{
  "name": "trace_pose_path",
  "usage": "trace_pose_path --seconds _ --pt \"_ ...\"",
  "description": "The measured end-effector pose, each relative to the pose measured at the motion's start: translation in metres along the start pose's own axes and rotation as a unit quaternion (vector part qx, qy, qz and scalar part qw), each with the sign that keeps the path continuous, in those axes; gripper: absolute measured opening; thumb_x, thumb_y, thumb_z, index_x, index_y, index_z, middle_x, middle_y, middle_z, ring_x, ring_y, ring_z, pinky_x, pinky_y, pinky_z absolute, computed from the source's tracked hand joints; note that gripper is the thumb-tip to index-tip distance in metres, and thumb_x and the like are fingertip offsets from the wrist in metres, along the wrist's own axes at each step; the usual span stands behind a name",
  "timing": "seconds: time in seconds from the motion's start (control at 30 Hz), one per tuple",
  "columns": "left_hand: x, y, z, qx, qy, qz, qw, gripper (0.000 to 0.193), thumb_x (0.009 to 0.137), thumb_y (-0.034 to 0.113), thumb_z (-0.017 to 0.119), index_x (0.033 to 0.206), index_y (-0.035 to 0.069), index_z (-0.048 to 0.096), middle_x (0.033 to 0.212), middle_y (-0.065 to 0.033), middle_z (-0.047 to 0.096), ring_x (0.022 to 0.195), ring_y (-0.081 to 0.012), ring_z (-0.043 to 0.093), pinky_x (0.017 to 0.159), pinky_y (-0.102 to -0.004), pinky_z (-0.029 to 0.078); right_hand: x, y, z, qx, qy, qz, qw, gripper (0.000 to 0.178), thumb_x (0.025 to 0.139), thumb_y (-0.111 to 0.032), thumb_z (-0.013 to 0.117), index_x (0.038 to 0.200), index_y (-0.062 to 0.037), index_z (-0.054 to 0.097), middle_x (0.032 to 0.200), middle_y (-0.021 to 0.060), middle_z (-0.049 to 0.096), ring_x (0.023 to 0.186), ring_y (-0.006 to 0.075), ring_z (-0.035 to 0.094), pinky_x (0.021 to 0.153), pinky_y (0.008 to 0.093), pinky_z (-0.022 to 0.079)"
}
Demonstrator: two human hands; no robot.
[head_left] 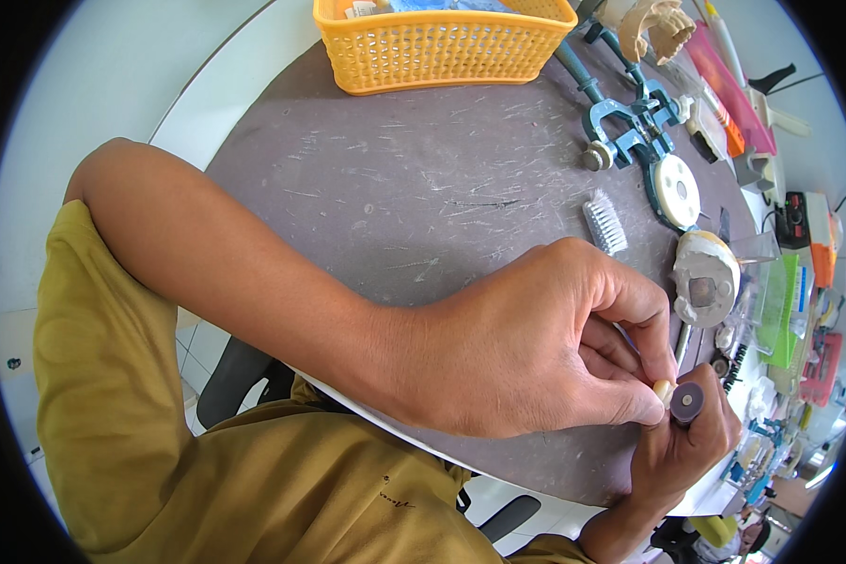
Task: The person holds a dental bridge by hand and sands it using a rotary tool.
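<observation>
My left hand (536,348) reaches across from the left and pinches a small cream-coloured dental crown (663,389) between thumb and forefinger. Close against it, at the right, is a round purple polishing disc (687,406) with a pale centre. My right hand (677,451) is closed behind this disc, gripping the tool that carries it; the tool's handle is mostly hidden by the fingers. Crown and disc appear to touch or nearly touch. Just beyond my hands lies a plaster dental cast (707,287) with a squarish mark on its base.
A yellow perforated basket (442,58) stands at the far edge of the grey table (385,179). A small brush (605,226) and a blue-green dental articulator (641,127) lie beyond my left hand. Pink, green and orange items crowd the right side, with another cast (656,30) at the back.
</observation>
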State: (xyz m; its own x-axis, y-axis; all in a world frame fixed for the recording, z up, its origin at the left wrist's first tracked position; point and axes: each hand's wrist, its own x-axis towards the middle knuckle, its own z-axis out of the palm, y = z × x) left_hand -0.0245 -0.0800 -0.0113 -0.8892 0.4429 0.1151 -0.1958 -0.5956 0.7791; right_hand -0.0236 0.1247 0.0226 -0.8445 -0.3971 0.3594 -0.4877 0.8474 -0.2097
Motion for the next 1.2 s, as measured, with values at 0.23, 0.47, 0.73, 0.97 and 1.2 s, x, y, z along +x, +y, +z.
trace_pose_path --seconds 0.23,0.47,0.73,0.97,1.2 --pt "-0.0002 -0.0006 0.0006 -0.005 0.001 0.000 1.000 0.010 0.081 0.004 0.068 0.080 -0.004 0.062 0.081 -0.0099 0.067 0.079 -0.0113 0.066 0.076 -0.0216 0.054 -0.0008 0.0008 -0.0011 0.006 0.001 0.003 1.000 0.063 0.070 -0.060 0.071 0.058 -0.0050 0.043 0.051 0.0027 0.037 0.042 0.0154 0.038 0.041 0.0305 0.025" --pt "-0.0011 0.0010 0.0011 0.003 0.010 -0.008 1.000 0.011 0.080 0.005 0.070 0.080 -0.004 0.062 0.081 -0.0096 0.067 0.078 -0.0110 0.066 0.074 -0.0211 0.054 -0.0008 0.0011 -0.0017 0.001 -0.003 -0.003 1.000 0.064 0.069 -0.061 0.071 0.059 -0.0044 0.043 0.052 0.0027 0.037 0.042 0.0153 0.038 0.041 0.0300 0.026" --pt "0.0004 0.0010 0.0011 0.000 0.012 -0.012 1.000 0.013 0.080 0.005 0.070 0.080 -0.004 0.062 0.080 -0.0094 0.067 0.077 -0.0108 0.066 0.072 -0.0209 0.053 -0.0006 0.0020 -0.0016 0.000 -0.002 -0.006 1.000 0.065 0.069 -0.062 0.071 0.059 -0.0044 0.043 0.052 0.0028 0.037 0.043 0.0152 0.038 0.041 0.0304 0.025" --pt "-0.0006 0.0014 0.0019 0.007 0.019 -0.008 1.000 0.014 0.079 0.006 0.071 0.079 -0.004 0.062 0.080 -0.0100 0.067 0.076 -0.0113 0.066 0.072 -0.0214 0.054 -0.0007 0.0003 -0.0026 -0.005 -0.003 -0.009 1.000 0.064 0.068 -0.062 0.071 0.058 -0.0051 0.043 0.052 0.0028 0.036 0.042 0.0159 0.038 0.041 0.0305 0.025" --pt "0.0004 0.0011 0.0017 0.008 0.020 -0.013 1.000 0.014 0.079 0.007 0.071 0.079 -0.004 0.062 0.079 -0.0097 0.067 0.076 -0.0109 0.066 0.072 -0.0215 0.054 -0.0015 0.0025 -0.0024 -0.003 -0.007 -0.019 1.000 0.064 0.068 -0.062 0.071 0.059 -0.0052 0.043 0.052 0.0031 0.037 0.041 0.0168 0.038 0.041 0.0307 0.025"
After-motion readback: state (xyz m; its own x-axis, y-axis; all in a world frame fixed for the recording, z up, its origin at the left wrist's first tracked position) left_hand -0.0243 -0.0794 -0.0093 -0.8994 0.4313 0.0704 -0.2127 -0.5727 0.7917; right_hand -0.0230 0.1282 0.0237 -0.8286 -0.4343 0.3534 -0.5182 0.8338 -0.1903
